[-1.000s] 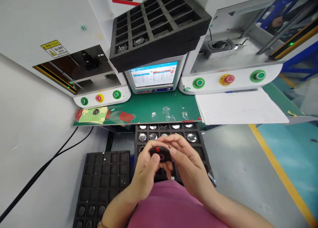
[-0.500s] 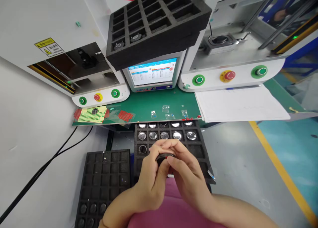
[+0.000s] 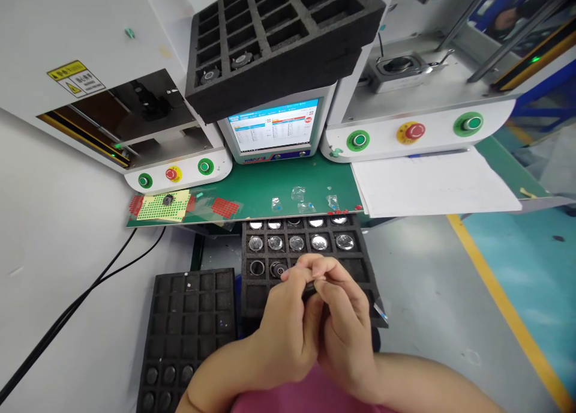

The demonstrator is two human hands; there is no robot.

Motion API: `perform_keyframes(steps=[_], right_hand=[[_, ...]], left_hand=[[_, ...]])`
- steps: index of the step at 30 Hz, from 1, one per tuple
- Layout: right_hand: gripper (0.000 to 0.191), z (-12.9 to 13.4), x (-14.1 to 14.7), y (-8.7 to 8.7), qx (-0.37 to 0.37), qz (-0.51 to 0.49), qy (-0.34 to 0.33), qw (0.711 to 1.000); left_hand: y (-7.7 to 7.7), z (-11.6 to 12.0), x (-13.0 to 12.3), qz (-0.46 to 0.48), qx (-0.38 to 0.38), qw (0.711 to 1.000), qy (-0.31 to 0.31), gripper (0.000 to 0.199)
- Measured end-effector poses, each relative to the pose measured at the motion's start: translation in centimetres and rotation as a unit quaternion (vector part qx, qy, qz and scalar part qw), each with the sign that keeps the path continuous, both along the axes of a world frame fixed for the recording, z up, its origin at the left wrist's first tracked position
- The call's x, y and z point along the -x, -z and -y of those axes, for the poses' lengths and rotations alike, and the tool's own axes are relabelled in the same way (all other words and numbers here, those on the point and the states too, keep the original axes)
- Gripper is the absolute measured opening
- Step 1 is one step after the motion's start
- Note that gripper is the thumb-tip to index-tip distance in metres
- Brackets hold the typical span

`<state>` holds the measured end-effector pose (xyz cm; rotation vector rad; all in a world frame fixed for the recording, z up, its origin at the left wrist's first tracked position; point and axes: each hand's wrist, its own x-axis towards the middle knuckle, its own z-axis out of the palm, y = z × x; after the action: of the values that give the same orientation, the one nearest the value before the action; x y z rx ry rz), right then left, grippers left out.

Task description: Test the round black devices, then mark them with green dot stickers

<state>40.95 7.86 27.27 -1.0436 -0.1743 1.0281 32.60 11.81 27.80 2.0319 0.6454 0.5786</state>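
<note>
Close in front of my body, my left hand (image 3: 290, 320) and my right hand (image 3: 344, 317) are pressed together around a small dark round part (image 3: 309, 289). Both hands' fingers are closed on it, and they cover most of it. Just beyond the fingers is a black foam tray (image 3: 366, 290) with square pockets. Shiny round discs (image 3: 319, 242) sit in its far rows. A black round part with a dotted centre (image 3: 279, 270) lies in a pocket beside my left fingertips, and a dark-faced disc (image 3: 257, 268) is to its left.
A second foam tray (image 3: 173, 323) stands low at the left with several round parts. Another foam tray (image 3: 288, 59) rests tilted above a screen (image 3: 274, 128). Machines with buttons (image 3: 360, 140) flank it. Papers (image 3: 432, 185) and clear film scraps (image 3: 298, 192) lie on the green bench (image 3: 256, 188).
My hands have shifted slightly right and closed further over the part, hiding its face and red spot. A black round part in the tray now shows beside my left fingers. The view has moved a little.
</note>
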Motion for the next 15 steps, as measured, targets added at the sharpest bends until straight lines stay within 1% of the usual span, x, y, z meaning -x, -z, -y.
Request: perform_keyframes(steps=[2,5,8,9,10,11,12,13,14,15], right_hand=[[0.008,-0.1,0.1,0.1,0.000,-0.007,0.003,1.000],[0.012,-0.1,0.1,0.2,0.002,-0.016,0.005,1.000],[0.011,0.2,-0.5,0.1,-0.012,-0.032,-0.029,0.999],[0.011,0.5,-0.8,0.0,-0.032,-0.032,-0.052,0.998],[0.012,0.8,-1.2,0.0,-0.060,-0.021,-0.076,0.995],[0.015,1.2,-1.7,0.0,-0.092,0.007,-0.097,0.991],[0.020,1.6,-2.1,0.1,-0.125,0.053,-0.107,0.985],[0.025,1.9,-2.5,0.2,-0.156,0.111,-0.110,0.975],[0.033,2.2,-2.8,0.5,-0.181,0.173,-0.109,0.962],[0.043,2.4,-3.1,0.8,-0.201,0.229,-0.109,0.946]], left_hand=[[0.2,0.0,-0.2,0.001,0.004,1.000,-0.004,0.015],[0.6,0.1,-0.3,-0.001,-0.011,1.000,-0.012,0.017],[0.8,0.1,-0.2,0.022,-0.019,1.000,-0.009,0.022],[0.8,0.1,-0.2,0.047,0.003,0.999,-0.002,0.022],[0.7,0.1,-0.2,0.083,0.053,0.995,0.008,0.020],[0.5,0.1,-0.2,0.127,0.131,0.983,0.022,0.018],[0.3,0.1,-0.2,0.178,0.230,0.956,0.036,0.016],[0.1,0.1,-0.2,0.224,0.335,0.914,0.047,0.018],[-0.2,0.2,-0.3,0.262,0.425,0.865,0.048,0.022],[-0.5,0.2,-0.4,0.290,0.486,0.824,0.043,0.025]])
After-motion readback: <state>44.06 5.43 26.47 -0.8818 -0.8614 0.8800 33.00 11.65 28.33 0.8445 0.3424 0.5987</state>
